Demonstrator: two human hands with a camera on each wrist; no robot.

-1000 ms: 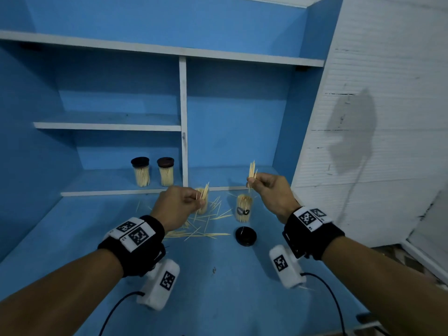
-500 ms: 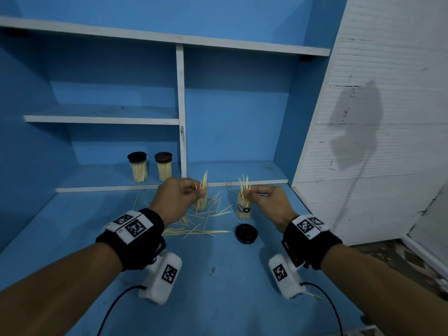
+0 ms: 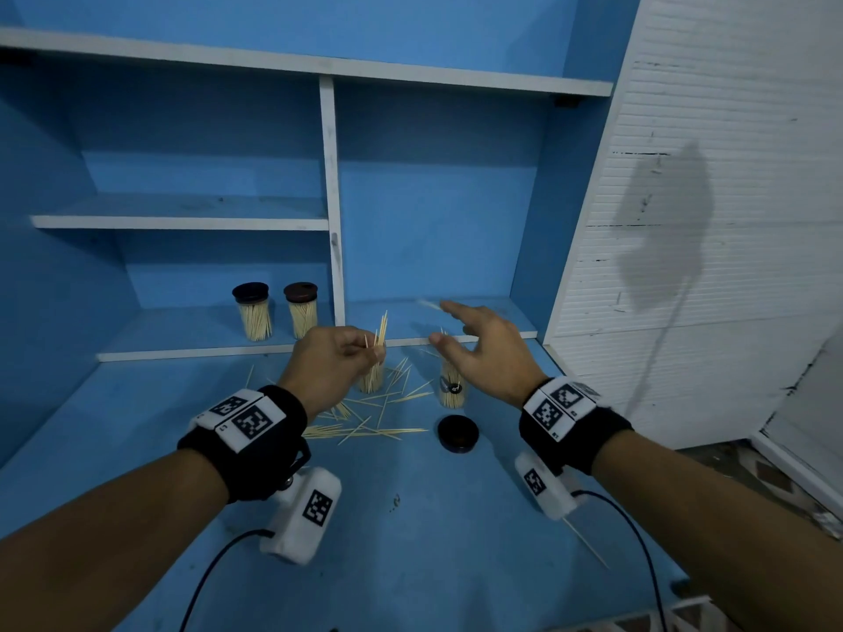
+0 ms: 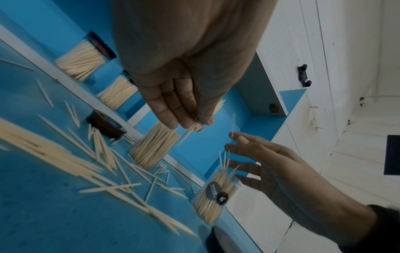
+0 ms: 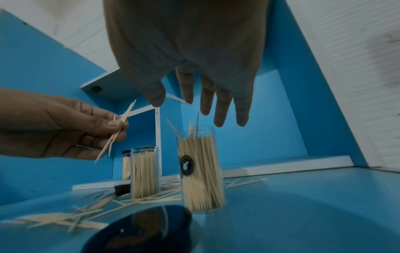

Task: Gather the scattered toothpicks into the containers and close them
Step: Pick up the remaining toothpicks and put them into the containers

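From the head, a blue surface (image 3: 433, 540) meets blue shelves (image 3: 182, 216) and a white wall (image 3: 730, 130). The left hand (image 3: 333, 367) pinches some toothpicks (image 3: 381, 333).

The left wrist shows loose toothpicks (image 4: 65, 162) on the blue.

The right wrist shows the right hand (image 5: 194, 68) spread wide, holding nothing, above the open container (image 5: 201, 171); its dark label (image 5: 187, 165) is too blurry to read.

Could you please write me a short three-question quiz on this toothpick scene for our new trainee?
1. True or false: the left hand pinches a few toothpicks.
2. How many capped containers stand on the low shelf?
3. Which lies on the blue surface just in front of the labelled container? A) a spoon B) a dark lid C) a cloth

Key: 1. True. 2. Two: one capped container and a second capped container beside it. 3. B. The right hand is spread open above the labelled container.
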